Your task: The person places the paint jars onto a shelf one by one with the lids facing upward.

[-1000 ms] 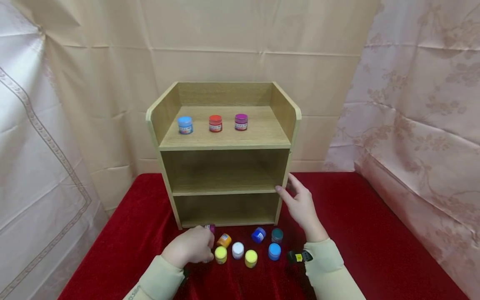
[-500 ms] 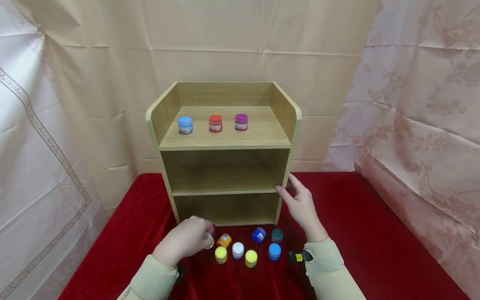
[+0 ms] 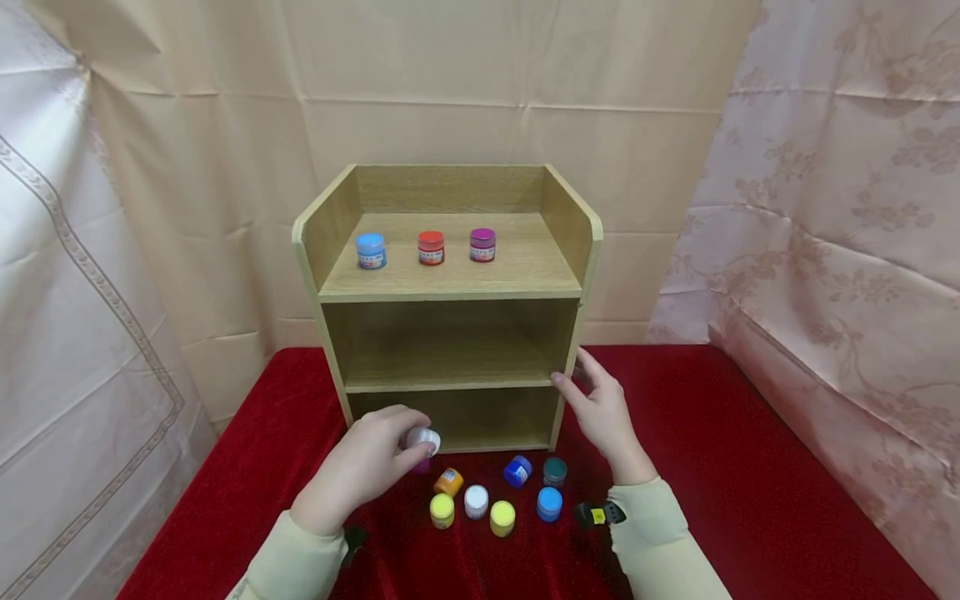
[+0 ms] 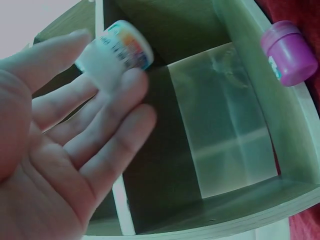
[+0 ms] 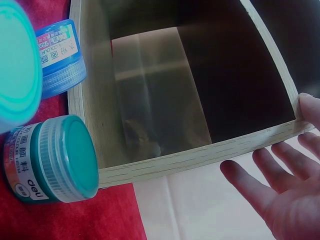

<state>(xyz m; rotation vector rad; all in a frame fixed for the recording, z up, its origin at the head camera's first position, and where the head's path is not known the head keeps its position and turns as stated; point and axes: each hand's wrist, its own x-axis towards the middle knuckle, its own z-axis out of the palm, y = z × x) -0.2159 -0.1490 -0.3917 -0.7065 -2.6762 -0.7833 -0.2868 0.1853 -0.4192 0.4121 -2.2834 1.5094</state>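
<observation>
A white paint jar (image 3: 423, 439) is pinched between the thumb and fingertips of my left hand (image 3: 365, 462), raised in front of the bottom compartment. The left wrist view shows that jar (image 4: 119, 54) tilted, its label visible. Just below the hand, a purple paint jar (image 4: 291, 54) lies by the shelf's base, mostly hidden in the head view. My right hand (image 3: 604, 415) rests on the right side of the wooden shelf (image 3: 450, 295); its thumb touches the middle board's front edge, with straight fingers along the outer panel. On the top board stand blue (image 3: 371, 251), red (image 3: 431, 248) and purple jars (image 3: 482, 245).
On the red cloth (image 3: 675, 433) before the shelf are an orange jar (image 3: 448, 482), two yellow jars (image 3: 442, 511), another white jar (image 3: 476, 502), a dark blue jar (image 3: 517, 471), a teal jar (image 3: 555, 472) and a light blue jar (image 3: 549, 504). Curtains (image 3: 450, 75) hang behind.
My left hand has lifted the white jar from near the purple one and moved up and slightly left, toward the shelf's lower front. The right hand has stayed still.
</observation>
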